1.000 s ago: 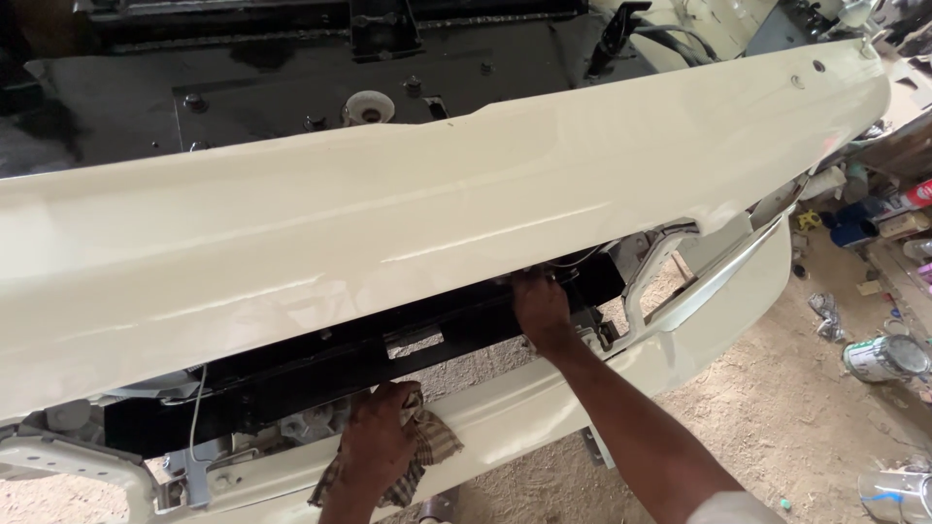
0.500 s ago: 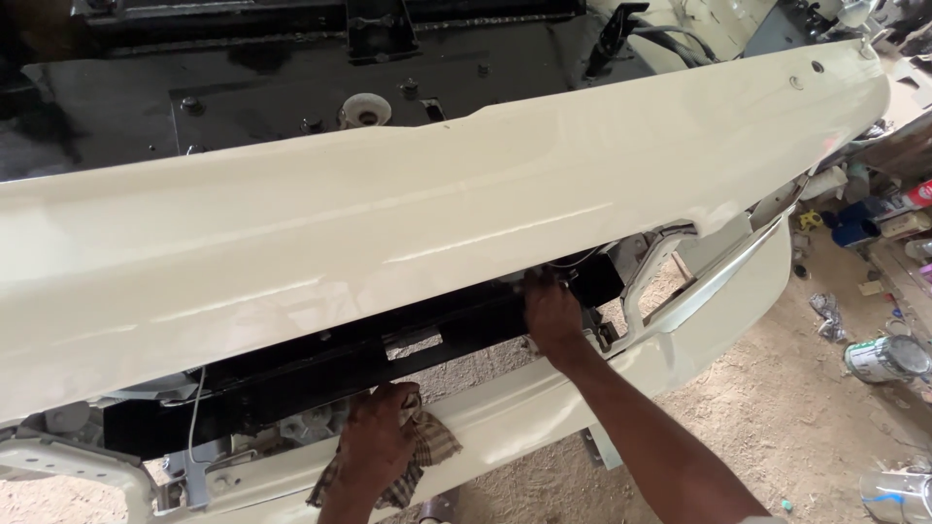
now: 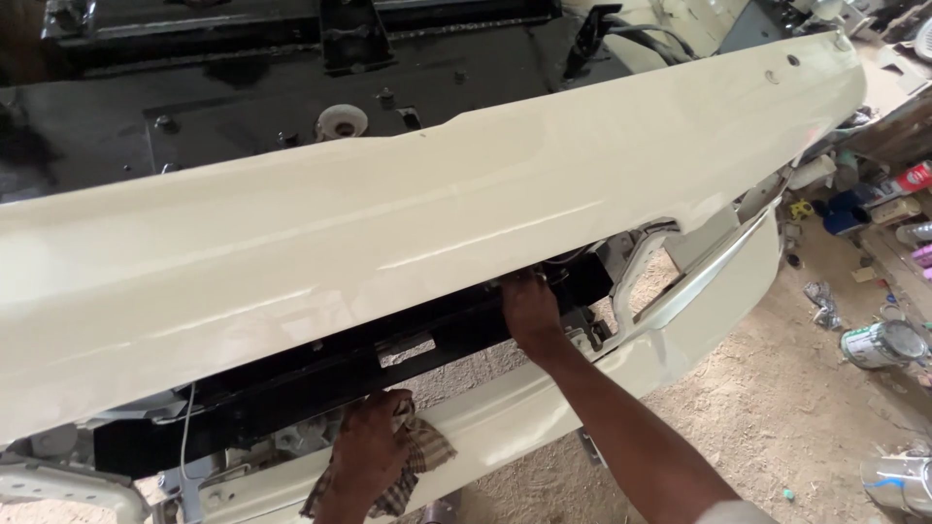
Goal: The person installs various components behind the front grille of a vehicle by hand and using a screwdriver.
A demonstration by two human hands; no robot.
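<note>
My left hand (image 3: 374, 451) clutches the checked rag (image 3: 419, 464) against the cream lower panel (image 3: 544, 403). Beyond, my right hand (image 3: 531, 309) has crept slightly rightward along the black crossbar (image 3: 388, 364), fingers hidden under the cream bumper (image 3: 408, 233).

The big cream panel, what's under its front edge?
Under the cream panel runs a black crossbar. The right hand reaches in there, fingertips hidden by the panel. Lower, the left hand holds a checked rag against the cream bumper.
</note>
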